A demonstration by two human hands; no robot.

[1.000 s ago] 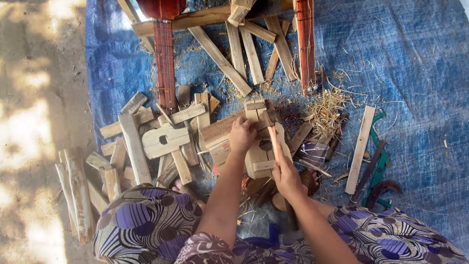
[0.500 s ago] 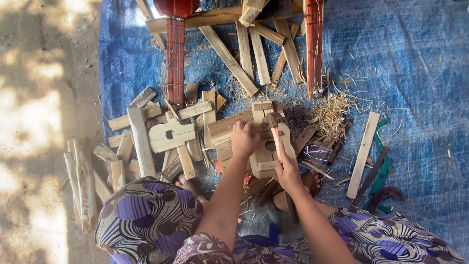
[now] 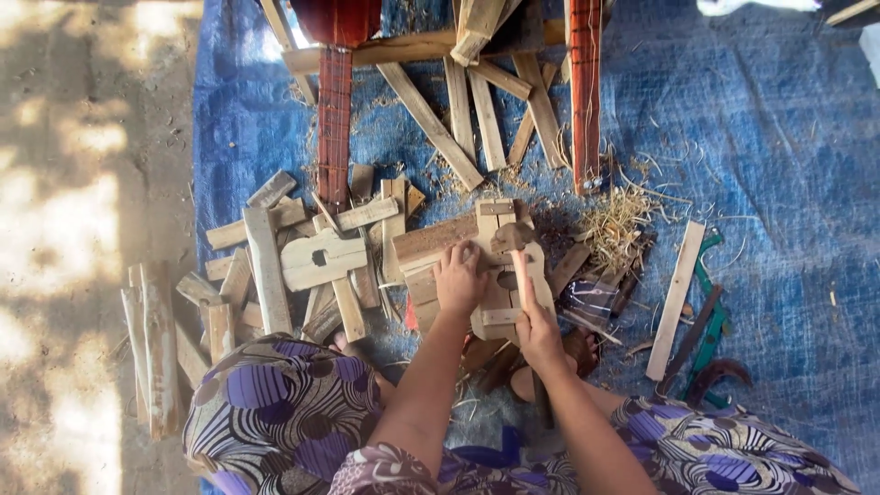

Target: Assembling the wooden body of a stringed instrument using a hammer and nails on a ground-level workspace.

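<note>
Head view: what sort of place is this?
Likely an outdoor woodworking spot on the ground: a blue tarp over dirt, cut wood pieces, shavings, and a hammer over a wooden block.

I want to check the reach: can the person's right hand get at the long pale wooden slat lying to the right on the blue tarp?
Probably yes: the slat lies uncovered on the tarp, but the right hand now holds a tool.

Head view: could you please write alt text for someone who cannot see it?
A seated person's left hand steadies a carved wooden piece on a blue tarp while the right hand holds a hammer over it. Wood offcuts lie scattered around.
</note>
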